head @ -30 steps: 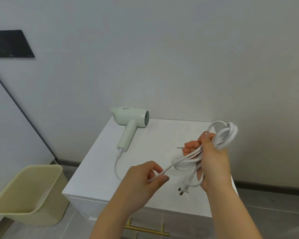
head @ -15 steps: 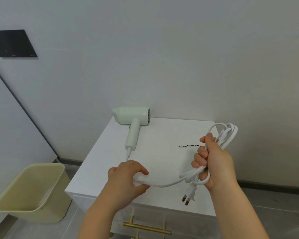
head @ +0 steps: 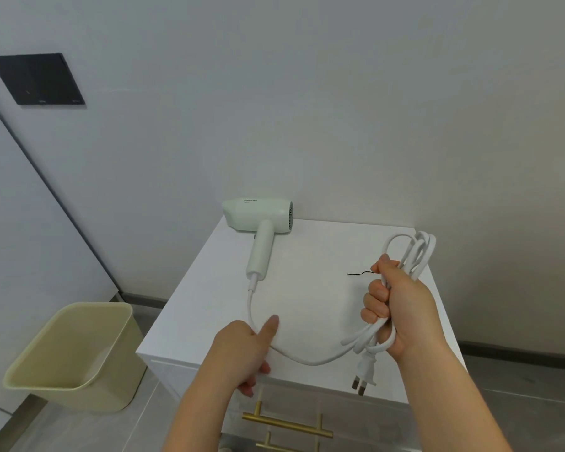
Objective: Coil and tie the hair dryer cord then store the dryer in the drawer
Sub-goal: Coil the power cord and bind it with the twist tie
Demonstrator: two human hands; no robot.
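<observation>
Plainly, the pale green hair dryer [head: 258, 220] is laid on its side at the back left of the white cabinet top [head: 323, 252], with its nozzle turned to the left and its handle directed toward the person. From the foot of that handle the white cord [head: 302, 361] is run down across the top, passed under the left hand [head: 238, 350], and carried in a slack curve over to the right hand [head: 398, 308].

The cord is gripped by the left hand near the front edge of the cabinet. One digit is held out straight beside the cord and the others are curled under it. Several loops of cord are bunched in the right hand, whose fingers are closed round them in a fist. The loop ends [head: 415, 252] are seen standing out above the fist, and the plug [head: 366, 373] is left hanging below it with its two prongs pointed downward.

A thin black tie [head: 359, 273] is laid on the cabinet top just left of the right thumb; whether it is touched by the hand cannot be told. Below the front edge a gold bar handle [head: 287, 425] is fixed to the cabinet front. A beige plastic bin [head: 72, 353] is stood on the grey floor [head: 79, 432] to the left of the cabinet, and a black panel [head: 36, 78] is mounted on the wall at upper left.
</observation>
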